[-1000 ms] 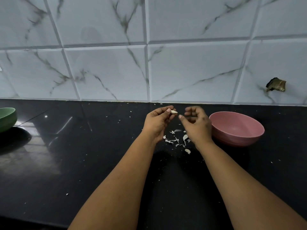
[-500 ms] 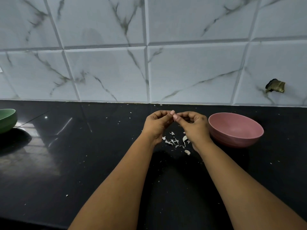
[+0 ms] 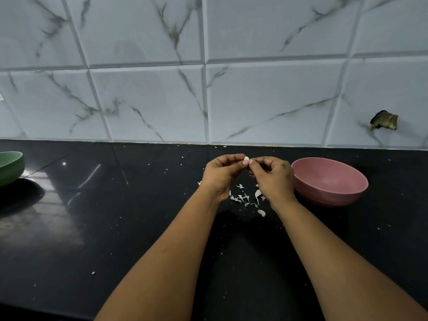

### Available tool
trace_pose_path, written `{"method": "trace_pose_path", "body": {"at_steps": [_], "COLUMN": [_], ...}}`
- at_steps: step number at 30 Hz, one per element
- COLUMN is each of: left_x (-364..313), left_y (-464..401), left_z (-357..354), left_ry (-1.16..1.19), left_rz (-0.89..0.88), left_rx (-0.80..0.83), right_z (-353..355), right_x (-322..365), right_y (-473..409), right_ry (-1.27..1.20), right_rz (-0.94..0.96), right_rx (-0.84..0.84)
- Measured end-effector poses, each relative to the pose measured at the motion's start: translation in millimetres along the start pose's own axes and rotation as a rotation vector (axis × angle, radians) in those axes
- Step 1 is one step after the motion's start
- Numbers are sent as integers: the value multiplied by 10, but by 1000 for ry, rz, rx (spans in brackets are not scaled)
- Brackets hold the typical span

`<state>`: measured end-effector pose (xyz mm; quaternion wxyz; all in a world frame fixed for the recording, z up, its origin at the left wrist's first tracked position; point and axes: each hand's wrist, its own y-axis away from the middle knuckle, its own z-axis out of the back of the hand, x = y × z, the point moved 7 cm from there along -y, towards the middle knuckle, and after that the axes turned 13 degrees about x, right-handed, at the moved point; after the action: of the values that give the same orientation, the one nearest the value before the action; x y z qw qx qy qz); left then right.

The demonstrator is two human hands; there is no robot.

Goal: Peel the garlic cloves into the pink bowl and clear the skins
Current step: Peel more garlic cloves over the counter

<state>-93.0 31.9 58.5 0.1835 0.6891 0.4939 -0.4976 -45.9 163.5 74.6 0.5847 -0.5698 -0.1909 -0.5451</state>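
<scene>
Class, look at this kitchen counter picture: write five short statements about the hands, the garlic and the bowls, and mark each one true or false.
1. Both hands, left hand and right hand, meet at one garlic clove. True.
2. The pink bowl sits left of the hands. False: it is on their right.
3. Garlic skins lie on the black counter below the hands. True.
4. The pink bowl is heaped with cloves. False: none show inside.
5. A green bowl stands at the left edge. True.
</scene>
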Motion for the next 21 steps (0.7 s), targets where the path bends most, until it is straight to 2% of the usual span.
{"method": "trace_pose_path", "body": {"at_steps": [5,21], "left_x": [11,40], "left_y": [5,-13], "left_z": [-51,-23], "left_ry": [21,21], "left_rz": [-16,11], "left_rx": [-2,-11], "right_z": [42,14], "right_x": [26,27], "right_y": [-2,1], "right_ry": [79,86], "right_rz": [29,41], "right_rx": [-41,5]}}
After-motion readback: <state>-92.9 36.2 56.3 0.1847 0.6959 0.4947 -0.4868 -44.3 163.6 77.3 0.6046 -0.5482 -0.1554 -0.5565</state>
